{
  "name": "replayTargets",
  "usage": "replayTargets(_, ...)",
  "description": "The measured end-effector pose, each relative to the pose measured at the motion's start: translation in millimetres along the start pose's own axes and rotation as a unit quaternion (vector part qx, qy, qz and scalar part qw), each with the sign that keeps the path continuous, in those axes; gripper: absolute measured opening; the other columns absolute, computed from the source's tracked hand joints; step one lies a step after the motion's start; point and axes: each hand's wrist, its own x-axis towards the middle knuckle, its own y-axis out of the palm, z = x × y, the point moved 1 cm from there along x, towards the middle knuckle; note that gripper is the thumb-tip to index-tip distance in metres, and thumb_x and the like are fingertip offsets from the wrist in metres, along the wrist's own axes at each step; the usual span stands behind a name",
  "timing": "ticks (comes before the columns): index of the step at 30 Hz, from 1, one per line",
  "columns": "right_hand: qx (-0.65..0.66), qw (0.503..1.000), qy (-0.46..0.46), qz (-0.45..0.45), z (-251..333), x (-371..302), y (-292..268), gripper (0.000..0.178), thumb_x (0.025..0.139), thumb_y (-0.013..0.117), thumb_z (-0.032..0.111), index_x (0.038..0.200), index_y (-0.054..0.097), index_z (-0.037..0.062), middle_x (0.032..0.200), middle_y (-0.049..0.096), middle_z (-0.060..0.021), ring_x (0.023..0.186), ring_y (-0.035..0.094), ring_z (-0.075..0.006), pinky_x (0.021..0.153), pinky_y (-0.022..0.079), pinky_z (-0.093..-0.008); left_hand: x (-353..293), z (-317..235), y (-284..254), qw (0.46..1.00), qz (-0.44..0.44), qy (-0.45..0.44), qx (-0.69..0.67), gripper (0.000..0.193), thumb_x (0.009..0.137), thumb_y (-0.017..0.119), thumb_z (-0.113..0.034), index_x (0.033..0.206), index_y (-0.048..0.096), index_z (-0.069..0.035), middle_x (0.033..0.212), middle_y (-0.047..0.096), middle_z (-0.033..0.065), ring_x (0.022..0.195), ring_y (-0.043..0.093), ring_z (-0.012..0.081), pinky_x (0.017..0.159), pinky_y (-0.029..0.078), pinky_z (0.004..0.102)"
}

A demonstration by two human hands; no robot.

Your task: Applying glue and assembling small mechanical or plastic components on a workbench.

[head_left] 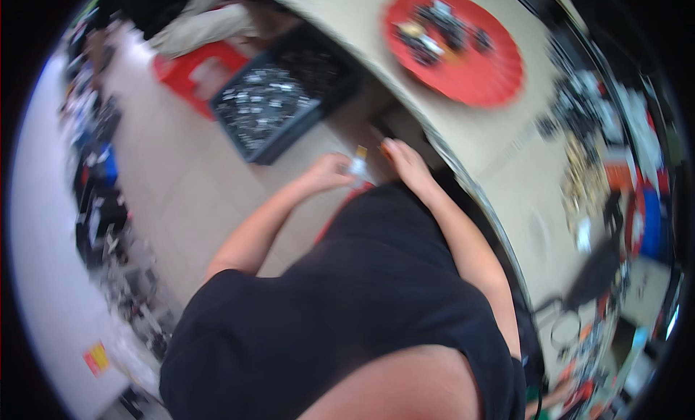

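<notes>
In front of my body, my left hand (pixel 329 172) is closed on a small whitish piece with a yellow tip (pixel 357 164), blurred by motion. Just right of it and apart from it, my right hand (pixel 407 164) has its fingers bent together beside the table edge. Something small and orange-brown (pixel 386 152) shows at those fingertips, too smeared to name. Ahead of my left hand stands a dark plastic crate (pixel 268 158) holding many small dark and shiny parts (pixel 264 105).
The pale table (pixel 478 145) runs along my right, bearing a red scalloped plate (pixel 470 90) of small dark parts. A red stool (pixel 192 76) stands beyond the crate near a person's pale-clothed leg (pixel 206 30). Assorted goods line the left wall and the table's far side.
</notes>
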Motion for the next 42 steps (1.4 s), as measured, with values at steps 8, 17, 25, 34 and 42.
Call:
replayTargets(8, 0.148, 0.965, 0.215, -0.022, -20, -4, -2, 0.052, 0.089, 0.035, 0.056, 0.076, 0.054, 0.0091, 0.062, 0.045, 0.0027, 0.055, 0.040, -0.0065, 0.051, 0.031, -0.0212, 10, -16, -7, 0.988, -0.017, 0.074, 0.134, 0.028, 0.067, 0.064, -0.028, 0.074, 0.061, 0.000, 0.075, 0.057, 0.0165, 0.071, 0.057, 0.0290, 0.065, 0.046, 0.0365)
replayTargets(17, 0.109, 0.981, 0.161, -0.012, -12, -10, 3, 0.049, 0.091, 0.035, 0.050, 0.076, 0.052, 0.0069, 0.064, 0.045, 0.0005, 0.058, 0.041, -0.0083, 0.055, 0.033, -0.0224, 12, -16, 12, 0.990, 0.002, 0.063, 0.128, 0.024, 0.066, 0.065, -0.023, 0.075, 0.061, -0.001, 0.079, 0.057, 0.0161, 0.075, 0.057, 0.0293, 0.068, 0.046, 0.0363)
replayTargets(25, 0.063, 0.985, 0.156, -0.031, -45, 0, -7, 0.060, 0.088, 0.040, 0.052, 0.103, 0.057, -0.0039, 0.105, 0.057, -0.0122, 0.102, 0.050, -0.0203, 0.092, 0.035, -0.0302, 33, -13, 24, 0.995, 0.053, 0.045, 0.077, 0.030, 0.064, 0.068, -0.026, 0.083, 0.066, -0.003, 0.077, 0.060, 0.0163, 0.072, 0.060, 0.0282, 0.066, 0.048, 0.0369)
replayTargets(34, -0.056, 0.983, 0.161, -0.061, -10, -9, -21, 0.061, 0.083, 0.042, 0.056, 0.098, 0.053, -0.0020, 0.095, 0.058, -0.0218, 0.093, 0.056, -0.0322, 0.083, 0.040, -0.0356, 34, -33, 28, 0.991, 0.031, 0.076, 0.102, 0.026, 0.066, 0.066, -0.022, 0.077, 0.062, 0.001, 0.076, 0.058, 0.0168, 0.069, 0.059, 0.0277, 0.064, 0.048, 0.0341)
replayTargets(42, -0.086, 0.979, 0.158, -0.094, -16, -8, -14, 0.055, 0.083, 0.041, 0.052, 0.095, 0.051, -0.0002, 0.088, 0.057, -0.0213, 0.086, 0.056, -0.0346, 0.078, 0.041, -0.0370, 33, -27, 29, 0.992, 0.063, 0.030, 0.108, 0.021, 0.070, 0.068, -0.018, 0.079, 0.062, 0.000, 0.082, 0.056, 0.0128, 0.067, 0.060, 0.0185, 0.061, 0.048, 0.0276)
